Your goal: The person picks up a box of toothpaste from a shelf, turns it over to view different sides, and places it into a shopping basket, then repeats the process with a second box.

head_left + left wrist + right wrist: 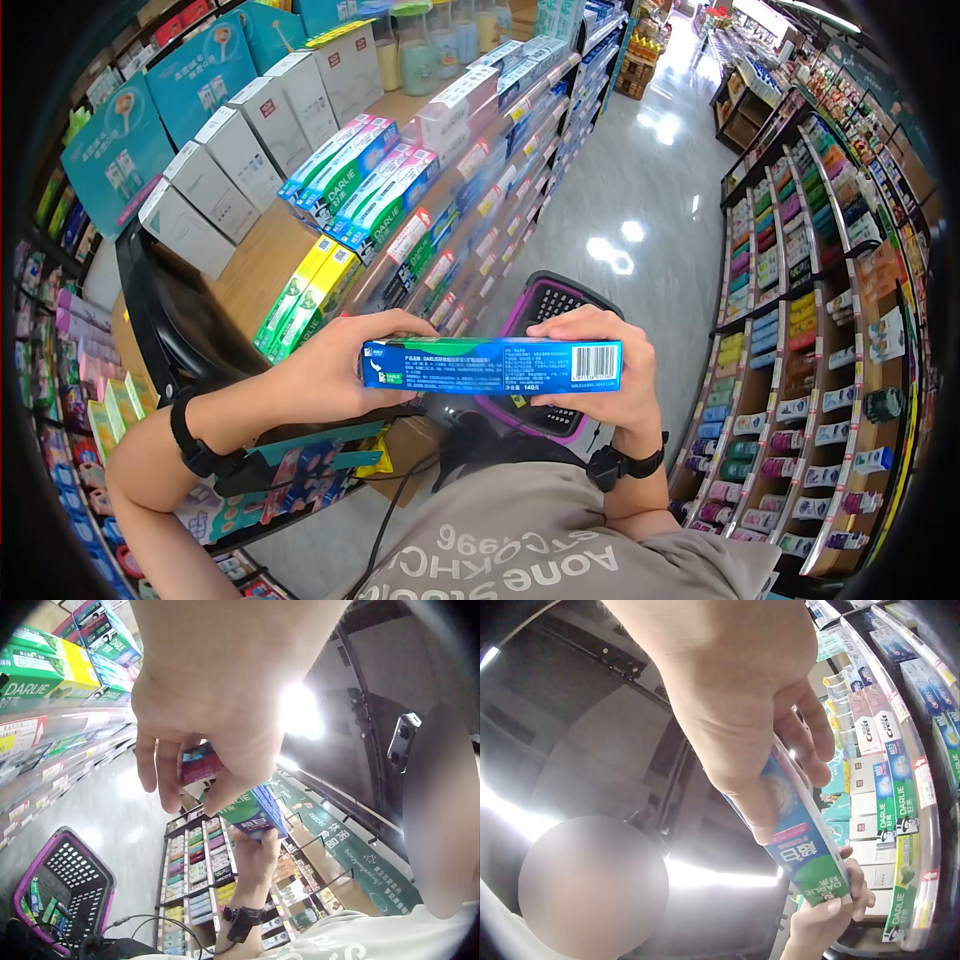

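Note:
A blue and green Darlie toothpaste box [490, 367] is held level in front of the chest, its barcode and printed side facing up in the head view. My left hand [345, 368] grips the end with the small logo. At the barcode end, my right hand [606, 372] pinches the box with fingers on the far edge and thumb on the near edge. The right wrist view shows the box front [802, 844] with the thumb of the right hand [742, 712] along it and the left hand [825, 922] at the green end.
Left of me, a shelf carries more Darlie boxes [385, 200], white cartons [240, 165] and cups [410, 45]. A purple-rimmed black basket [112, 877] with several green packs stands on the floor [640, 180]. Shelves of bottles [780, 330] line the right side.

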The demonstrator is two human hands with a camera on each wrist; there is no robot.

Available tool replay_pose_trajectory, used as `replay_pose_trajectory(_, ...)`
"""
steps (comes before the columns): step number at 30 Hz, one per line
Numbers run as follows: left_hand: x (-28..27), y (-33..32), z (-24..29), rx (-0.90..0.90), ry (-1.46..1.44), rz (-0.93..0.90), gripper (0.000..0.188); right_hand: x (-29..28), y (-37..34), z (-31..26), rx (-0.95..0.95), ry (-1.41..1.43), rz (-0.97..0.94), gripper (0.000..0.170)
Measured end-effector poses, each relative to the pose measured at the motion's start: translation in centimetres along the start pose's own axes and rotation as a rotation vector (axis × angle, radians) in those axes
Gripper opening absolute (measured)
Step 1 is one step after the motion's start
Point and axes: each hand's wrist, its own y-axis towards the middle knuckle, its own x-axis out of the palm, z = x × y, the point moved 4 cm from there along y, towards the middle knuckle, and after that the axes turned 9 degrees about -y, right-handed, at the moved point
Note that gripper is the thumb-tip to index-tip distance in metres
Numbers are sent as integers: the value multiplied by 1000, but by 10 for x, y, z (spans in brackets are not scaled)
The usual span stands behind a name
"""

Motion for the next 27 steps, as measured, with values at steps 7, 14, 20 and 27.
replay_pose_trajectory(7, 4, -3, 0, 26, 1, -36, 54, -1, -1, 9, 20, 38, 11, 58)
replay_pose_trajectory(14, 7, -7, 5, -27, 32, -82, 54, 0, -8, 34, 204, 213, 1, 59)
replay_pose_trajectory(20, 6, -5, -2, 48, 28, -59, 54, 1, -7, 37, 160, 271, 4, 63)
replay_pose_trajectory(27, 2, -4, 2, -30, 101, 15, 55, 5, -3, 34, 92, 235, 12, 64)
